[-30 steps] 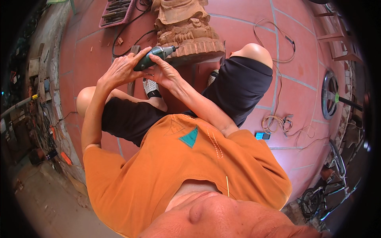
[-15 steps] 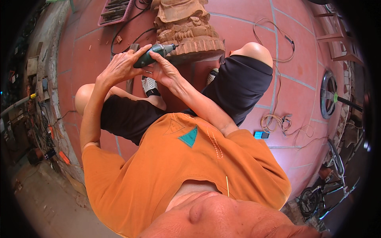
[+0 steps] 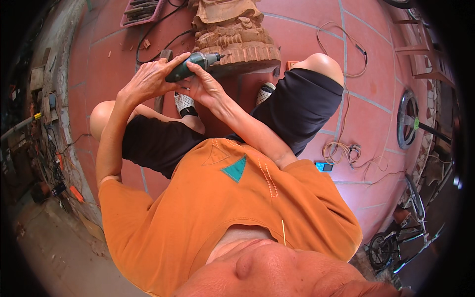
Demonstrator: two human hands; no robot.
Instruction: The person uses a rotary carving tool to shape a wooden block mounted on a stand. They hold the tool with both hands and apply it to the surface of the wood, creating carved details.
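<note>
Both hands are on the grinder [image 3: 192, 66]: left hand [image 3: 148, 79] wrapped tight round its body, right hand [image 3: 205, 86] curled under it. Its tip sits at the carving [image 3: 230, 34] base, where the upper tiers look pretty detailed already, so I'd guess it's finishing work on the base left.

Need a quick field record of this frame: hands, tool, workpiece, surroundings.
left hand: wraps the rear of the green rotary tool
right hand: steadies the tool from below, near its front
tool tip: at the base of the carved wooden piece
posture: seated, knees apart, feet by the carving
floor: red tiles
nearby: pink tray of tools upper left; coiled cable to the right
</note>
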